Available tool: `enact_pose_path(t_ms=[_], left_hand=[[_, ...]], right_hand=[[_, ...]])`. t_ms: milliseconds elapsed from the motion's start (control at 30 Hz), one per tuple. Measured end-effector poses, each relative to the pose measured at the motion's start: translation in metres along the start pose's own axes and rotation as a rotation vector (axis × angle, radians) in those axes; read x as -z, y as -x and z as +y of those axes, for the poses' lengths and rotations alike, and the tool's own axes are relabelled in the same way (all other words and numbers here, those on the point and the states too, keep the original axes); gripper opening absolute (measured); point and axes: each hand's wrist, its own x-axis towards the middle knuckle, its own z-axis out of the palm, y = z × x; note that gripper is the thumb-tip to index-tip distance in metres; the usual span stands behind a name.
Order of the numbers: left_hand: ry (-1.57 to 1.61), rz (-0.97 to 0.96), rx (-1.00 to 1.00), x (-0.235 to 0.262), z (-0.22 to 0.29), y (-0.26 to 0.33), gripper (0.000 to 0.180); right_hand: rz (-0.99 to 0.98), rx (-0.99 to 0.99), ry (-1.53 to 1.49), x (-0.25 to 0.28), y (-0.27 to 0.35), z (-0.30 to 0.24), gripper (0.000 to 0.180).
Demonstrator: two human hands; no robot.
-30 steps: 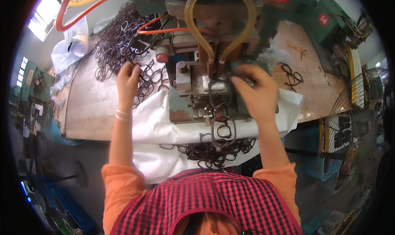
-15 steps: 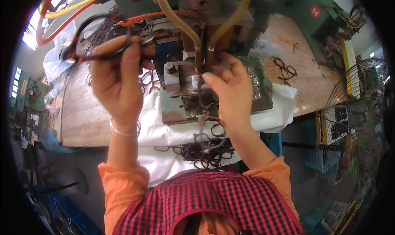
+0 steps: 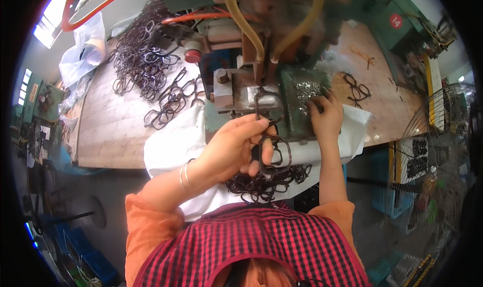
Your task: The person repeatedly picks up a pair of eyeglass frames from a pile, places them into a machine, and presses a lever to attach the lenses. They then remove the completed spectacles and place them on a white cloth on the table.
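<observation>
My left hand (image 3: 236, 146) is closed on a dark eyeglass frame (image 3: 289, 158) in front of the press. The frame's near rim hangs below my fingers, and its far part reaches up to the metal fixture (image 3: 261, 97) under the press's two hoses. To the right, my right hand (image 3: 328, 117) reaches down with bent fingers into small shiny metal pieces (image 3: 306, 92) on the green machine base (image 3: 294, 121). Its fingertips are partly lost among the pieces, so anything pinched there is too small to name.
A pile of dark eyeglass frames (image 3: 146, 60) covers the table's far left, with several loose ones nearer. More frames (image 3: 266, 185) lie on white cloth (image 3: 171, 146) by my lap. Two frames (image 3: 356, 88) rest at right, near a fan cage (image 3: 437, 151). A red button (image 3: 192, 56) stands beside the press.
My left hand has come from the raised left side to the front of the fixture. My right hand has left the fixture and moved right to the metal pieces. The view has shifted slightly.
</observation>
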Motion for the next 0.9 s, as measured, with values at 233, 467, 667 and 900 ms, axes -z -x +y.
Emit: enact_pose_path(t_ms=[233, 467, 667, 900], left_hand=[[-0.123, -0.259, -0.002, 0.026, -0.018, 0.003, 0.035], [-1.242, 0.841, -1.077, 0.071, 0.017, 0.091, 0.017], [-1.781, 1.045, -0.863, 0.171, 0.070, 0.029, 0.006], [-1.959, 1.289, -0.424, 0.270, -0.001, -0.014, 0.005]], right_hand=[[0.045, -0.075, -0.054, 0.010, -0.010, -0.009, 0.013], [0.100, -0.284, -0.438, 0.021, 0.008, -0.019, 0.014], [0.103, -0.217, -0.449, 0.009, -0.014, -0.039, 0.016], [0.156, -0.208, -0.235, 0.043, 0.030, -0.017, 0.014]])
